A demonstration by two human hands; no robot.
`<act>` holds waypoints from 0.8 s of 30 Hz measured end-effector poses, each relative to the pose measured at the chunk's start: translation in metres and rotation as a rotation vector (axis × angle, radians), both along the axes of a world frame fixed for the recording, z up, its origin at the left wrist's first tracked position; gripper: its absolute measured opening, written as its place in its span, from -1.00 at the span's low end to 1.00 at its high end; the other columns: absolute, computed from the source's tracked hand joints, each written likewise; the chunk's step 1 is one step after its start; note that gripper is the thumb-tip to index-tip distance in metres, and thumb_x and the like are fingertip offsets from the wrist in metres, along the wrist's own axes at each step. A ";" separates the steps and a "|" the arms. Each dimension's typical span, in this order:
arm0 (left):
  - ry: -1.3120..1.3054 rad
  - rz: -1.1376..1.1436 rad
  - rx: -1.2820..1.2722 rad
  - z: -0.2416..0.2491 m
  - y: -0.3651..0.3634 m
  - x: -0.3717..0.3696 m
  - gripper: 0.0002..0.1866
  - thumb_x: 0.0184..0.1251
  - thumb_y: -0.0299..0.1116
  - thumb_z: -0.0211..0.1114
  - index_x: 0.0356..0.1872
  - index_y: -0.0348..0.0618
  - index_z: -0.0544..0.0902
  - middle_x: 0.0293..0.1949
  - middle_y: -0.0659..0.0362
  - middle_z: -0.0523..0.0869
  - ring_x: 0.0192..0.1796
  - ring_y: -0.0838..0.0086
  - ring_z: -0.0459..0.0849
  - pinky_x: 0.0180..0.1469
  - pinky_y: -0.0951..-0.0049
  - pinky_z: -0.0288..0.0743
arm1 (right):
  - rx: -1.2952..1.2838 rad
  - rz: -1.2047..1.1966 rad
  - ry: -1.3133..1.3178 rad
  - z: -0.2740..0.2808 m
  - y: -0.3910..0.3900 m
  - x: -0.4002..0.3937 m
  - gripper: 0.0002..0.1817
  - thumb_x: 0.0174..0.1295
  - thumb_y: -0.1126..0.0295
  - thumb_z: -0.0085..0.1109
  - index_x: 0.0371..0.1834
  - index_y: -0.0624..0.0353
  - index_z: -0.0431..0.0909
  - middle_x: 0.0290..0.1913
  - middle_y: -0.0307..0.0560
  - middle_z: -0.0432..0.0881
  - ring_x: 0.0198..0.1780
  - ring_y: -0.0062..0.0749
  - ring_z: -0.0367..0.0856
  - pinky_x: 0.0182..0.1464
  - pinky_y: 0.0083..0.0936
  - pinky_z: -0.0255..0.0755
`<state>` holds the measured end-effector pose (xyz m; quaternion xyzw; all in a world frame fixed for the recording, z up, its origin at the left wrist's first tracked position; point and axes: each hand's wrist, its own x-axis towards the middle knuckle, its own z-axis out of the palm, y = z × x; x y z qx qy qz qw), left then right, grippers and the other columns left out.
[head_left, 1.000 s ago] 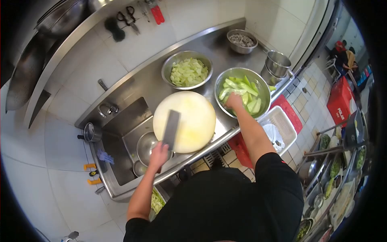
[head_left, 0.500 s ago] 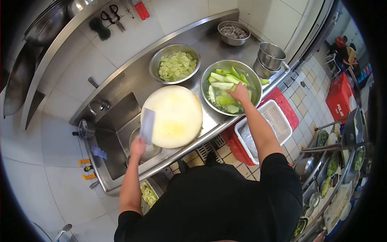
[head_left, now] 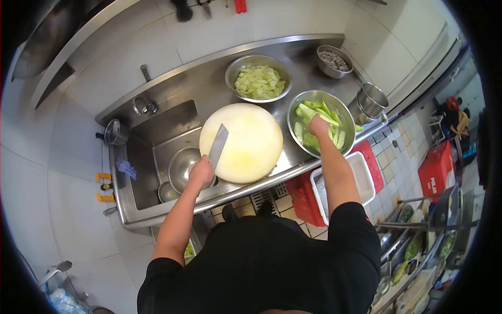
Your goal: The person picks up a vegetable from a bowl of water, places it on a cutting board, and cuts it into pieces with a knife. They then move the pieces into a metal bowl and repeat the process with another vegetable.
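Observation:
In the head view, my left hand (head_left: 202, 171) is closed round the handle of a cleaver (head_left: 218, 145). Its blade points up and away over the left part of a round, pale cutting board (head_left: 246, 141). My right hand (head_left: 318, 125) reaches into a steel bowl (head_left: 294, 137) of water and peeled green vegetable pieces (head_left: 339, 138). Its fingers are closed on long, pale green vegetable pieces (head_left: 309, 111), whose exact kind I cannot make out. Behind the board, another steel bowl (head_left: 230, 78) holds thin green slices (head_left: 260, 82).
A sink (head_left: 141, 175) with a metal bowl (head_left: 183, 163) lies left of the board. At the back right stand a bowl of greyish pieces (head_left: 333, 60) and stacked steel pots (head_left: 372, 99). A white basket (head_left: 367, 180) sits below the counter's front edge.
The view has shifted. My right hand has closed on vegetable pieces and drawn them up within the bowl. My left hand has turned the cleaver, its blade now slanting to the right.

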<state>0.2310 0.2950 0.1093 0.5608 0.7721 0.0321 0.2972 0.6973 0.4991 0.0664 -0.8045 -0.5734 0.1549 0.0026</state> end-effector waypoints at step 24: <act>-0.079 0.098 0.185 0.057 0.018 -0.050 -0.67 0.49 -0.28 0.10 0.15 -0.20 0.53 0.01 -0.35 0.73 0.12 -0.26 0.70 0.20 -0.18 0.54 | 0.245 0.546 0.346 -0.019 -0.114 -0.234 -0.66 0.22 0.34 0.38 0.09 -0.04 0.66 0.03 0.08 0.66 0.11 0.02 0.63 0.19 -0.20 0.51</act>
